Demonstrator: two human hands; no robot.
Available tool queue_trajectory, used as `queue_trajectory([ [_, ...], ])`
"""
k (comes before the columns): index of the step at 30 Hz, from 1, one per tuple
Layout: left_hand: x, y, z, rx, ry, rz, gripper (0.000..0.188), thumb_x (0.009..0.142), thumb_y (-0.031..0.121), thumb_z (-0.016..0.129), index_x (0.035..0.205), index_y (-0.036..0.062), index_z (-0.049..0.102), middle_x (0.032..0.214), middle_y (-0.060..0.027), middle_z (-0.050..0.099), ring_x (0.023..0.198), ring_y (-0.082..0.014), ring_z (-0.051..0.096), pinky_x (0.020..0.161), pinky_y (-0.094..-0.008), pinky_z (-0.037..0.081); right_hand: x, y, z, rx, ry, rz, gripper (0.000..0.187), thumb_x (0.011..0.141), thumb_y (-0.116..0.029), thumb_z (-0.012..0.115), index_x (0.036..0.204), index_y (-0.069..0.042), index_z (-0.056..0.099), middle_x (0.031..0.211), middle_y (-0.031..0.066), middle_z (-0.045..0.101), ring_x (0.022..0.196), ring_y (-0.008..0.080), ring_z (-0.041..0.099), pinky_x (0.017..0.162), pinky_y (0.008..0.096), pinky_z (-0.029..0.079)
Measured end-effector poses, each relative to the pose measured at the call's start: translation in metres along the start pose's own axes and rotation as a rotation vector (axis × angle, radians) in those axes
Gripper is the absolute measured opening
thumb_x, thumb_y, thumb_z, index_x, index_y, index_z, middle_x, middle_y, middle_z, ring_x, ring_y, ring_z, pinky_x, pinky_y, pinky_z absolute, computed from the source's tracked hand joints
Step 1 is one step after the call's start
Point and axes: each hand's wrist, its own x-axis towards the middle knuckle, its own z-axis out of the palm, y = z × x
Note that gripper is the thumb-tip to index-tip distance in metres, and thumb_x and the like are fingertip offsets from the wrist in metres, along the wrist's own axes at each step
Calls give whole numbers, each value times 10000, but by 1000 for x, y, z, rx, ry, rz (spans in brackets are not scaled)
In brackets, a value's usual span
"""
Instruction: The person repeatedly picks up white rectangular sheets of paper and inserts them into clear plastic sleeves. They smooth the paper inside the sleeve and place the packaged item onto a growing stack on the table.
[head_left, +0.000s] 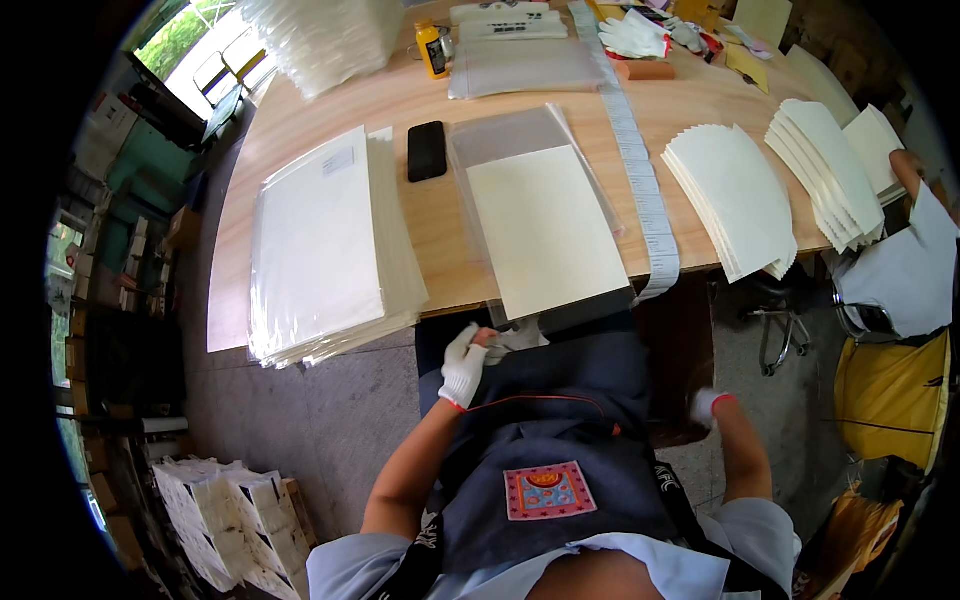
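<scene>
My left hand (462,368), in a white knit glove with bare fingertips, is above my lap just off the table's front edge. Its fingers are curled together beside a crumpled whitish piece (520,337), whose kind I cannot make out. Low on the right, beside the seat, my right hand (706,407) wears a similar glove; motion smears its fingers. In front of me a cream sheet (545,225) lies over clear plastic sleeves (510,135), its near edge at the table's edge. To the left is a stack of cream sheets in clear sleeves (315,240).
A black phone (427,151) lies between the stacks. A label strip (640,170) runs down the table and over its edge. Fanned cream sheets (730,195) rest at right, near another person's arm (908,170). Farther back are a yellow bottle (431,50) and white gloves (635,37).
</scene>
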Motion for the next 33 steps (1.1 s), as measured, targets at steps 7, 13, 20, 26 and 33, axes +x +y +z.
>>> queue_trajectory([
  [7, 14, 7, 16, 972, 225, 1034, 311, 611, 57, 713, 880, 115, 568, 978, -66, 616, 623, -232, 605, 482, -332, 473, -53, -120, -125, 561, 805, -481, 309, 642, -190, 705, 903, -109, 560, 973, 62, 590, 903, 269, 559, 766, 392, 444],
  [13, 25, 12, 15, 862, 148, 993, 163, 680, 80, 690, 776, 76, 558, 786, -74, 600, 639, -240, 581, 548, -318, 460, -17, -164, -169, 501, 883, -719, 243, 611, -206, 721, 791, -112, 587, 866, 34, 564, 830, 245, 544, 697, 391, 428],
  [20, 25, -3, 27, 270, 373, 362, 187, 803, 120, 647, 748, 54, 481, 627, -5, 462, 560, -97, 424, 541, -242, 392, -9, -194, -174, 656, 949, -454, 264, 702, -269, 697, 676, -75, 519, 659, 84, 540, 639, 300, 536, 556, 425, 396],
  [26, 23, 1, 53, -609, 542, 100, 166, 812, 82, 608, 748, 67, 455, 648, -2, 452, 581, -105, 446, 583, -281, 451, 3, -192, -148, 1107, 1132, -164, 222, 772, -230, 659, 816, -61, 522, 718, 122, 583, 656, 288, 580, 582, 382, 437],
  [33, 8, -68, 54, -875, 193, -445, 88, 844, 78, 456, 901, 80, 523, 811, -69, 565, 679, -194, 565, 705, -395, 520, 29, -136, -80, 1134, 884, 90, 259, 774, -19, 540, 1029, -20, 495, 1015, 105, 544, 866, 170, 547, 726, 281, 451],
])
